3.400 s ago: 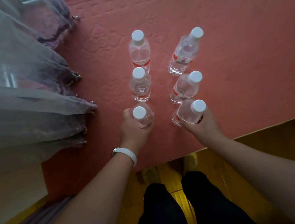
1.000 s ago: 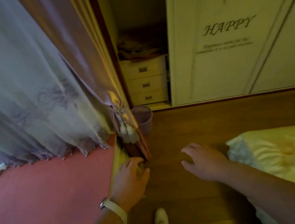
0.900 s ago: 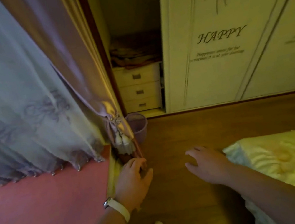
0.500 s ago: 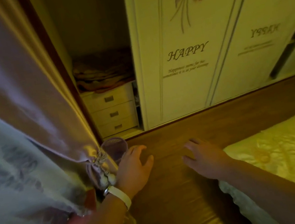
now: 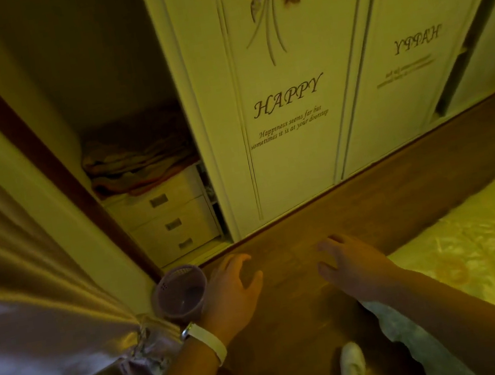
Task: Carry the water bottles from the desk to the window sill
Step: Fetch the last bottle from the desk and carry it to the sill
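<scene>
No water bottle, desk or window sill shows in the head view. My left hand [image 5: 232, 291], with a white band on its wrist, hangs over the wooden floor with fingers apart and nothing in it. My right hand [image 5: 352, 263] is level with it, a little to the right, also with spread fingers and holding nothing. Both palms face down above the floorboards.
A tied-back curtain [image 5: 39, 304] fills the left side. A small purple basket [image 5: 180, 293] stands on the floor by my left hand. Ahead is a cream wardrobe [image 5: 288, 105] with an open section holding drawers [image 5: 170, 223] and folded cloth. A yellow bed cover [image 5: 479, 250] lies at right.
Earlier both hands held bottles standing on the pink surface. Since then the view has swung right, away from that surface, to the wardrobe and floor; both hands are empty.
</scene>
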`<action>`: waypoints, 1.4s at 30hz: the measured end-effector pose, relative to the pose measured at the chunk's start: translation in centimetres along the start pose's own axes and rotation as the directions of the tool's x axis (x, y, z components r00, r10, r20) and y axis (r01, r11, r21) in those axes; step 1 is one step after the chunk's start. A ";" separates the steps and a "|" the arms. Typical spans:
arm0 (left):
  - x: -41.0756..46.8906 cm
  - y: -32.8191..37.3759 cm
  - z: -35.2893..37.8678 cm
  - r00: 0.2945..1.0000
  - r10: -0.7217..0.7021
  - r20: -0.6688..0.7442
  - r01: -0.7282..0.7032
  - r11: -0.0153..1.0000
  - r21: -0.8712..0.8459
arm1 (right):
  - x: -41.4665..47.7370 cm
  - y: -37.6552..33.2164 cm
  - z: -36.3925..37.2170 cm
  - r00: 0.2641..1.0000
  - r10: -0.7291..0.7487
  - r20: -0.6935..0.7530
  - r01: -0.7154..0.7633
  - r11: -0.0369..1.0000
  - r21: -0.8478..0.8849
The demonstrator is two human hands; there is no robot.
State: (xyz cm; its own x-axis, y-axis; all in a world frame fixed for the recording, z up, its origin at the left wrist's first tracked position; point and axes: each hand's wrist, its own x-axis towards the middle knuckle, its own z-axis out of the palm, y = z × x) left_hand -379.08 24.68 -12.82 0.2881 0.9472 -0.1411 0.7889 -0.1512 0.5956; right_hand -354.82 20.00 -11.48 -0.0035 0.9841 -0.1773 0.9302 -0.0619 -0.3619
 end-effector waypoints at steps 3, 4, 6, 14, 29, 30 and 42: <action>5.1 2.0 0.2 1.000 -0.004 -0.016 0.004 1.000 0.005 | 4.4 2.9 -1.5 1.000 0.006 -0.006 -0.006 0.999 0.038; 7.0 2.9 0.4 1.000 -0.004 -0.021 0.004 1.000 0.009 | 5.8 4.1 -2.3 1.000 0.012 -0.008 -0.011 0.998 0.056; 11.1 5.3 0.9 0.999 0.000 -0.037 0.001 1.000 0.028 | 8.5 6.8 -4.0 0.999 0.031 -0.019 -0.029 0.996 0.083; 24.6 16.9 4.4 0.986 0.167 -0.007 -0.166 0.986 0.018 | 15.5 19.1 -12.3 0.978 0.188 -0.090 -0.176 0.977 0.122; 48.2 23.6 10.5 0.934 0.294 0.203 -0.288 0.956 -0.060 | 30.1 31.3 -17.3 0.890 0.457 0.000 -0.449 0.875 0.178; 50.4 24.1 10.7 0.926 0.313 0.212 -0.305 0.950 -0.072 | 31.6 31.9 -17.9 0.881 0.473 -0.008 -0.465 0.868 0.173; 72.2 36.4 13.0 0.758 0.546 0.357 -0.548 0.830 -0.107 | 42.7 40.2 -26.9 0.693 0.709 -0.131 -0.683 0.704 0.196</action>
State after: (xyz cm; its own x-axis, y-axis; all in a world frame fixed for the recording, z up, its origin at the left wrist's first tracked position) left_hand -322.47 83.91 -11.58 0.8427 0.5346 -0.0639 0.4392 -0.6140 0.6558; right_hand -307.65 64.02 -8.98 0.7051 0.6600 -0.2593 0.5850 -0.7480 -0.3135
